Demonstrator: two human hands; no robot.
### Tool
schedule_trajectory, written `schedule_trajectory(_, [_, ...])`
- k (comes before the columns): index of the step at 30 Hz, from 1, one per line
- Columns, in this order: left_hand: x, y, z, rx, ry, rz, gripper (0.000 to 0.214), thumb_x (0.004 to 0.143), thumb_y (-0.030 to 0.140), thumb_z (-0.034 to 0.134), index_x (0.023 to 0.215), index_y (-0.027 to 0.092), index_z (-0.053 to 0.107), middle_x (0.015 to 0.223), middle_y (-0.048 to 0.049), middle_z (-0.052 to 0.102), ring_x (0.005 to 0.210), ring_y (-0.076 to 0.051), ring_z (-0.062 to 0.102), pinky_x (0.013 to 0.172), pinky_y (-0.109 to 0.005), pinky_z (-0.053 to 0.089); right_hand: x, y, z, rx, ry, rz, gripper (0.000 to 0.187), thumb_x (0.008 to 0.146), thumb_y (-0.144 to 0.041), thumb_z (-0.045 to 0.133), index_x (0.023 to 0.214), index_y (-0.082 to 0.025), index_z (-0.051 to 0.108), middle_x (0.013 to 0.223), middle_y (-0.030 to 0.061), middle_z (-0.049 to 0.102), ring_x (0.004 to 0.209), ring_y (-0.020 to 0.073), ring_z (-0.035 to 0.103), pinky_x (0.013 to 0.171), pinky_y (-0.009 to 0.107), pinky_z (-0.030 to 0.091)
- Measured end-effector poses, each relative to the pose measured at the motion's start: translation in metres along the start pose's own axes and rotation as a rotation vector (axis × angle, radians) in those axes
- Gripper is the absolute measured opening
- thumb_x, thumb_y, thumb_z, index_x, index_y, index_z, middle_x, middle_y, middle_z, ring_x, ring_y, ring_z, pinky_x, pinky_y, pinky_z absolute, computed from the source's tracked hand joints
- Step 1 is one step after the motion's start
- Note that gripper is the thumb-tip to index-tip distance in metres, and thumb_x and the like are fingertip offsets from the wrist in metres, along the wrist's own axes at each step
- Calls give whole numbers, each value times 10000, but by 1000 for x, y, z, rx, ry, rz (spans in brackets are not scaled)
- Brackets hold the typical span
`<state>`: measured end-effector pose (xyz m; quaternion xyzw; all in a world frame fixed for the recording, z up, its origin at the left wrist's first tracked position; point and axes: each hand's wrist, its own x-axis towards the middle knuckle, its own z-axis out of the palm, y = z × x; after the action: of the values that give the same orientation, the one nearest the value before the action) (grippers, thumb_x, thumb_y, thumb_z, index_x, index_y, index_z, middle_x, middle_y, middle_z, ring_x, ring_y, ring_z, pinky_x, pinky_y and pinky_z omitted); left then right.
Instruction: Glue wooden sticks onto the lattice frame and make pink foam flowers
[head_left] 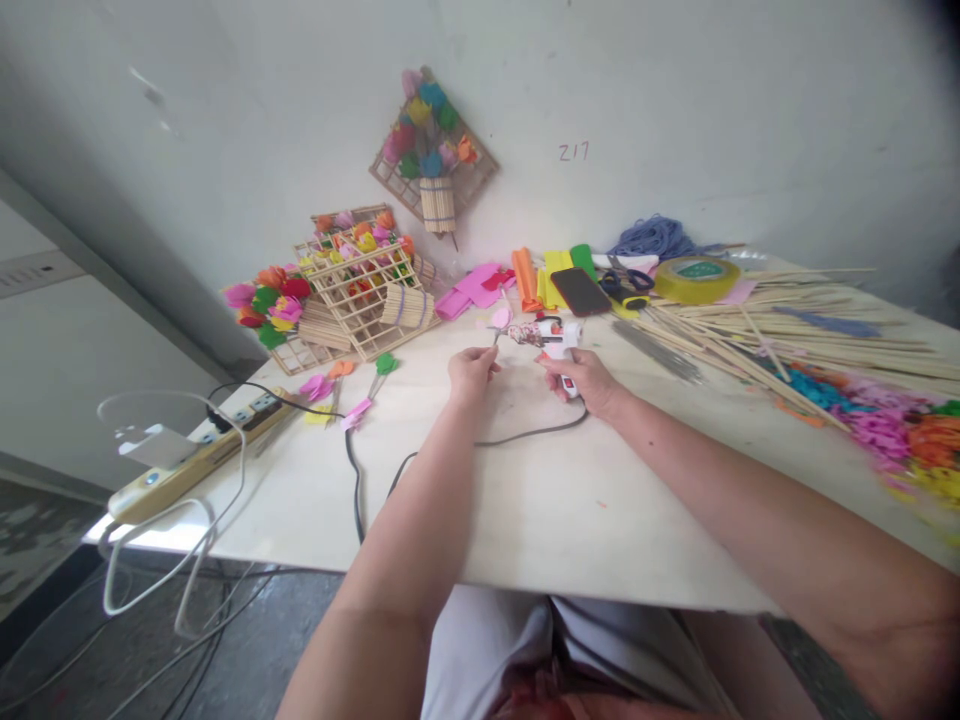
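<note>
My right hand point(586, 378) grips a white hot glue gun point(559, 343) with a red switch, its nozzle aimed left over the pale tabletop point(540, 500). My left hand point(472, 368) is closed in a pinch on a thin stick topped with a small pink paper flower point(500, 320), held just at the gun's nozzle. The gun's black cord point(517, 436) trails from my right hand across the table toward the front edge.
Stick lattices with paper flowers point(352, 285) stand at the back left and one leans on the wall point(433, 150). A power strip point(195, 455) lies at the left edge. Phone point(581, 291), scissors point(626, 282), tape roll point(696, 278), bamboo sticks point(787, 320) and paper flowers point(885, 430) crowd the right.
</note>
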<state>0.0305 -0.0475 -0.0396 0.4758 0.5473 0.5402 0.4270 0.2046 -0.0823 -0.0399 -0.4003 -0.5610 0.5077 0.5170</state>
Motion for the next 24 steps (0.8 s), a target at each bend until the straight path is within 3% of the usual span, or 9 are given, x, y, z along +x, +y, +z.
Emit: schedule_trajectory(24, [1, -2, 0, -12, -41, 13, 242, 678, 355, 609, 736, 120, 620, 503, 7, 541, 373, -43, 366, 367, -185, 241, -1, -3, 1, 19, 7, -6, 273, 656, -396, 644, 684, -132, 578, 470, -18, 534, 313, 73, 408, 303, 210, 268])
